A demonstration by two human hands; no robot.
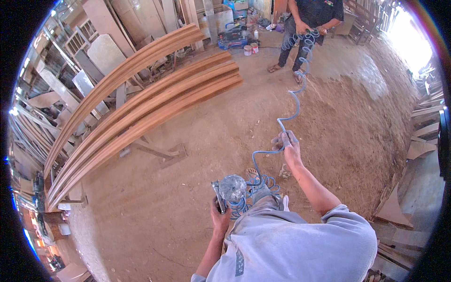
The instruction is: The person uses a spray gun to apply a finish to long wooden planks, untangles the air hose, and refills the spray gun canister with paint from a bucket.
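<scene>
My left hand (220, 218) is closed around the handle of a spray gun with a round, paint-smeared grey cup (233, 188), held low in front of my body. A blue coiled air hose (296, 105) stretches across the floor space. My right hand (290, 146), arm reaching forward, has its fingers closed on this hose. Several loose loops of the hose (268, 184) hang beside the spray gun, near my legs. Farther off, another person (310, 23) in dark clothes and sandals grips the far coils with their hands.
Long moulded wooden lengths (155, 98) lie raised on supports at the left, above a stand's foot (174, 155). Boards and panels (105, 54) lean behind them. Paint cans (247, 50) and a blue toolbox (231, 43) stand at the back. Offcuts (397, 209) line the right side.
</scene>
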